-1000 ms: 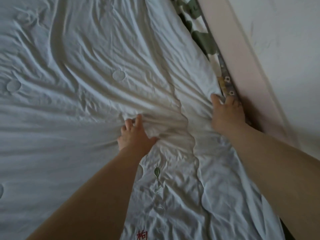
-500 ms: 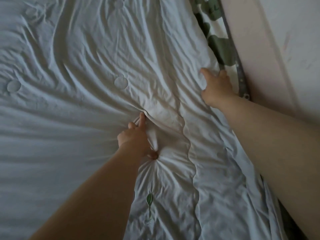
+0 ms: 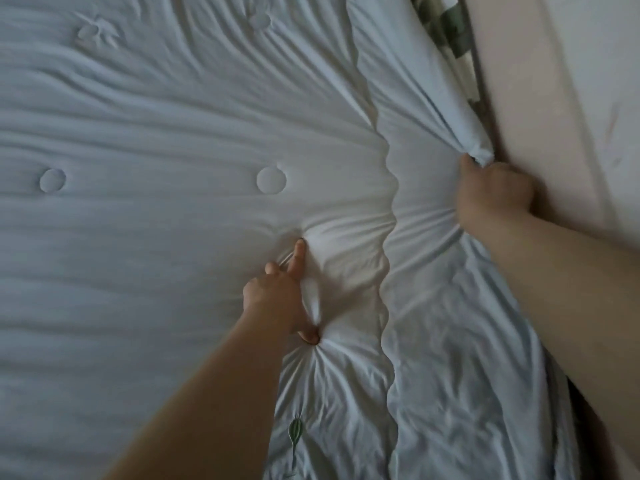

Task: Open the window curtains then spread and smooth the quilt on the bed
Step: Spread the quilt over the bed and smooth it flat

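A pale blue-white quilt (image 3: pixel 156 209) with round stitched tufts covers nearly the whole view. A scalloped seam runs down it right of centre. My left hand (image 3: pixel 277 296) pinches a fold of the quilt just left of that seam, and creases fan out from the thumb. My right hand (image 3: pixel 491 195) is closed on the quilt's right border, which bunches in the fist beside the bed's pink side rail. Both forearms reach in from below. No curtains are in view.
A pink bed rail or headboard (image 3: pixel 540 109) runs down the right side, tight against the quilt's edge. A green-and-white patterned sheet (image 3: pixel 450 39) shows in the gap at top right. A small green embroidered leaf (image 3: pixel 295 432) sits near the bottom.
The quilt is pulled tighter and lies flatter, with fewer wrinkles on the left. My right hand went from lying on the edge to a fist bunching it. My left hand keeps its pinch.
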Available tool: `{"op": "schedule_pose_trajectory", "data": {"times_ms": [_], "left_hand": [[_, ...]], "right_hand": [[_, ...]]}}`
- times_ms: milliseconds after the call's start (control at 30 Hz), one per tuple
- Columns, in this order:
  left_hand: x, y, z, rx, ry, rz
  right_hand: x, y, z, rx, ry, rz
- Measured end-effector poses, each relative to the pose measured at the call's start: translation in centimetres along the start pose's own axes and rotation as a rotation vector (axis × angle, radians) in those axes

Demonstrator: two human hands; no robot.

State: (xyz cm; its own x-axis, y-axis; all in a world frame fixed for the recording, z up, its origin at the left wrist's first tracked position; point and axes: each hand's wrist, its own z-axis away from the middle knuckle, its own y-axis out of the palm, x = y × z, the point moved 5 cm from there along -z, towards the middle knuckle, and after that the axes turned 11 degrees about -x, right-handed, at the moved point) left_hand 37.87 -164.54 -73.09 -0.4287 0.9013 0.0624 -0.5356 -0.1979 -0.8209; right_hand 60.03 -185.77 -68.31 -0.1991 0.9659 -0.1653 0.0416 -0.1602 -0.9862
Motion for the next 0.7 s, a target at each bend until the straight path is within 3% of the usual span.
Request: {"op": "schedule_pose_trajectory", "data": {"times_ms": [67,167,233,300,367,533,600,700], "left_hand": [[0.1,0.1,-0.3,0.0,-0.002,0.003],[0.0,0.3,-0.6,-0.005,0.008,0.017],[0.3,0.3,-0.8,-0.003,0.028,0.038],[0.9,0.1,-1.2,-0.017,0.073,0.093],[1.6,-1.1,-1.9,-0.132,0.121,0.175],[1.2,-5.2,-5.4,-0.687,0.236,0.155],[0.8,-6.5,-7.9,-0.79,0.235,0.134],[0.9,-7.9,-12.1,-0.756,0.185,0.119]], "right_hand": [[2.1,0.1,-0.2,-0.051,-0.006,0.084],[7.6,-0.7,0.8,-0.232,-0.323,-0.102],[11.4,-0.1,2.0,-0.117,-0.456,-0.23],[12.1,2.0,2.3,0.071,-0.356,-0.241],[10.4,3.9,2.1,0.101,-0.237,-0.172],[7.9,6.0,2.3,-0.06,-0.204,-0.197],[8.0,6.3,2.3,-0.082,-0.196,-0.226],[7.9,6.6,2.1,-0.158,-0.21,-0.264]]}}
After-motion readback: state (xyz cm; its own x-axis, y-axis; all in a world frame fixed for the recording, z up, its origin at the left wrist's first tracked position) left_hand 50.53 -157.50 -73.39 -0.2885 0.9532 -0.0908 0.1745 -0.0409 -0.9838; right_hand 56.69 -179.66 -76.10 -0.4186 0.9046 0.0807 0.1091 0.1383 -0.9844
